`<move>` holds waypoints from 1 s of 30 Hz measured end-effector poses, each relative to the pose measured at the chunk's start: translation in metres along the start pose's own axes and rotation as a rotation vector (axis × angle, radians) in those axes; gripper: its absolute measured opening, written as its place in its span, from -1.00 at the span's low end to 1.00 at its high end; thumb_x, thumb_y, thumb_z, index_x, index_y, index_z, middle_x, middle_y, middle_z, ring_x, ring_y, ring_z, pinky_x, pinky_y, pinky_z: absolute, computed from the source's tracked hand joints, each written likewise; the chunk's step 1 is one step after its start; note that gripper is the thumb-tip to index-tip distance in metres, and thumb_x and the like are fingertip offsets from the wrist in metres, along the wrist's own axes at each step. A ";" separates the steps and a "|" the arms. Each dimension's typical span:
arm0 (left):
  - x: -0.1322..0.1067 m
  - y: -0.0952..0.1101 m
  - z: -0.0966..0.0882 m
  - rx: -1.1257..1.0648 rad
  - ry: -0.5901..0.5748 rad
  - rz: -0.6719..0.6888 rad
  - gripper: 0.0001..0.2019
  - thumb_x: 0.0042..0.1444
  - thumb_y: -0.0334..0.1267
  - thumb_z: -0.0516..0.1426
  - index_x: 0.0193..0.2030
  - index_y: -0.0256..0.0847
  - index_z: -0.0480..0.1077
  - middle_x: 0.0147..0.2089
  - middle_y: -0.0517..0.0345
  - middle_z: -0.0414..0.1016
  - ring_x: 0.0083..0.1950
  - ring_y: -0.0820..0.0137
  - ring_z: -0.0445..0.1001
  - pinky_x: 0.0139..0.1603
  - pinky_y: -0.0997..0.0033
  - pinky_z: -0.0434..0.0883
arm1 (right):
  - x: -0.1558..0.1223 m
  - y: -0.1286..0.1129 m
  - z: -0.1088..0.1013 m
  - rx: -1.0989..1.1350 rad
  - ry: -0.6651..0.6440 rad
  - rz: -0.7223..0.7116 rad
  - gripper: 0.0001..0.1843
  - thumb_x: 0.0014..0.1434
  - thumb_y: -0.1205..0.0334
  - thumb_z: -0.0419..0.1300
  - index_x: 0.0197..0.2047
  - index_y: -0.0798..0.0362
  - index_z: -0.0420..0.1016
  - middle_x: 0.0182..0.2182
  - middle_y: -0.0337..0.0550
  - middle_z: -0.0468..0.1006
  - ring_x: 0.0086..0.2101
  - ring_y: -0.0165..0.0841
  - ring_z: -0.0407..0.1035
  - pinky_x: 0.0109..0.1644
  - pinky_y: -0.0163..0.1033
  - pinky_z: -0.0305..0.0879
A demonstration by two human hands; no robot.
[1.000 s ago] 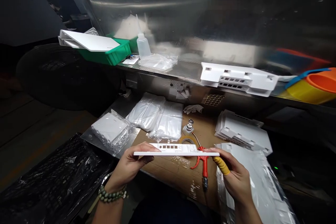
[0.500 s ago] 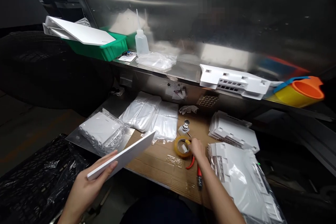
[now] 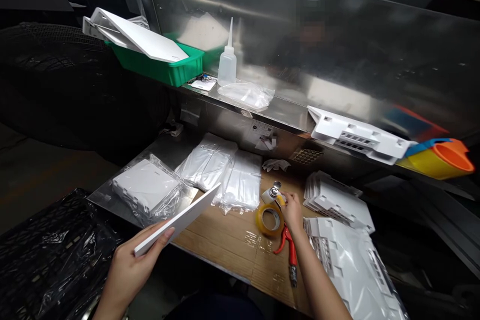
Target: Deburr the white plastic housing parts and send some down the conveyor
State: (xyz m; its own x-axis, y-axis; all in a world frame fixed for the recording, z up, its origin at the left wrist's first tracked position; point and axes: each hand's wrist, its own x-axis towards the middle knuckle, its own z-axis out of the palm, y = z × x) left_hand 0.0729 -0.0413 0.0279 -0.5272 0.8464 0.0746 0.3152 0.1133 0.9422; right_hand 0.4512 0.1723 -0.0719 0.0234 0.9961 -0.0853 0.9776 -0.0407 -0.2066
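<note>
My left hand (image 3: 137, 265) grips a flat white plastic panel (image 3: 180, 220) by its near end, thumb on one face and fingers on the other. It is held tilted above the front edge of the bench. Over the cardboard, my right hand (image 3: 293, 212) has its fingers closed on a small yellow object (image 3: 280, 201); its kind is mostly hidden. Right beside that hand are a roll of clear yellowish tape (image 3: 258, 222) and a small dispenser bottle (image 3: 270, 194) with a raised metal lid. A red air blow gun (image 3: 292, 252) lies by my right forearm.
Clear plastic bags (image 3: 243, 177) lie in stacks behind. Bagged white panels (image 3: 146, 185) rest at left; more white panels (image 3: 337, 200) are piled at right. The shelf carries a green bin (image 3: 168, 71), a squeeze bottle (image 3: 227, 66), a white slotted part (image 3: 356, 135) and a yellow-orange container (image 3: 435, 162).
The camera view has shifted, so shelf items appear lower and further right. My right hand has drawn the yellow object away from the tape roll toward the dispenser bottle. The left hand still holds the panel.
</note>
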 end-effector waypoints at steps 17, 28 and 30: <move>0.030 -0.023 0.006 0.082 -0.144 0.516 -0.60 0.26 -0.42 0.23 0.17 0.09 0.52 0.09 0.27 0.64 0.10 0.37 0.60 0.19 0.42 0.48 | 0.029 -0.044 -0.016 -0.409 -0.056 -0.157 -0.81 0.37 0.32 0.16 -0.02 0.15 0.53 0.00 -0.03 0.50 -0.09 -0.27 0.42 -0.03 -0.15 0.37; 0.029 -0.006 0.013 -0.015 -0.013 0.561 -0.62 0.20 -0.51 0.26 0.09 -0.01 0.56 -0.01 0.19 0.67 0.00 0.39 0.63 0.08 0.43 0.54 | 0.031 -0.036 -0.008 -0.418 0.011 -0.145 -0.67 0.34 0.41 0.04 -0.01 0.15 0.62 -0.04 0.08 0.47 -0.10 -0.24 0.40 -0.13 -0.26 0.23; 0.029 0.000 0.012 -0.027 -0.012 0.585 -0.59 0.19 -0.53 0.25 0.11 -0.01 0.55 -0.01 0.19 0.67 0.00 0.39 0.64 0.08 0.42 0.55 | 0.031 -0.035 -0.006 -0.395 0.021 -0.134 -0.67 0.34 0.39 0.06 -0.01 0.13 0.63 -0.04 0.06 0.48 -0.12 -0.24 0.40 -0.13 -0.26 0.23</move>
State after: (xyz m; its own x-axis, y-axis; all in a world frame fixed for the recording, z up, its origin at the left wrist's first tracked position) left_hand 0.0668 -0.0109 0.0260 -0.2626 0.7699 0.5816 0.5309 -0.3880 0.7534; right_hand 0.4188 0.2048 -0.0617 -0.1093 0.9920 -0.0628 0.9774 0.1188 0.1751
